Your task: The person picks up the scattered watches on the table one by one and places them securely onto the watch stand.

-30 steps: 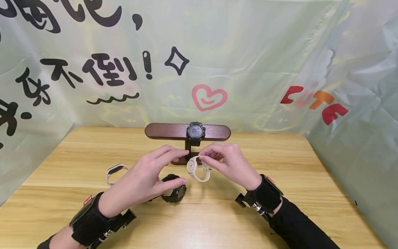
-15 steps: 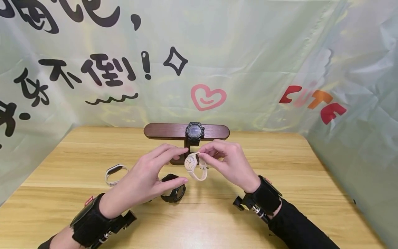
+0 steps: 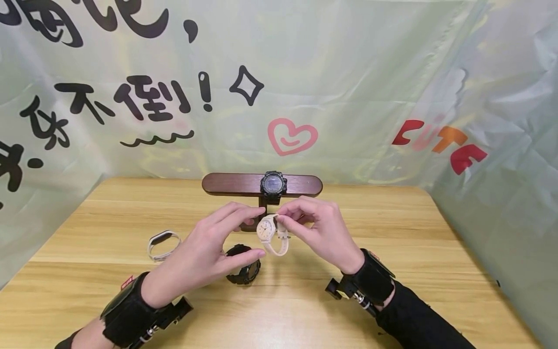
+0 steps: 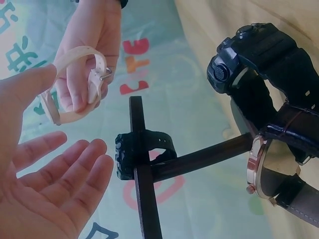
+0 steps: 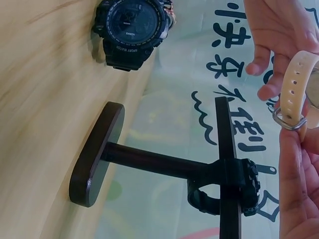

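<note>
- My right hand [image 3: 320,220] pinches the white watch [image 3: 266,230] by its strap, thumb against fingertips.
- White watch: held up off the table [image 3: 348,300], about midway between left and right edges, just in front of the stand [image 3: 231,184]. Dial faces me, strap is buckled into a loop; metal buckle [image 5: 289,122] shows.
- My left hand [image 3: 209,245] is spread, thumb well apart from fingers, beside the white watch. Thumb overlaps its strap in left wrist view; can't tell if touching.
- Stand: dark wood, bar on a post, near middle of the table's far edge.
- Black watch [image 3: 273,184] sits around the stand's bar, right of its middle.
- Second black watch [image 3: 252,272] on the table, nearer the near edge than the stand, partly behind my left thumb.
- Brown-strapped watch [image 4: 255,167] just beside it, partly cut off in left wrist view.
- White fitness band [image 3: 160,237], black display, lies toward the table's left edge, past my left hand.
- Black cuffs [image 3: 370,275] on both wrists.
- Backdrop [image 3: 357,72] behind the far edge: black lettering, pink heart [image 3: 293,136].
</note>
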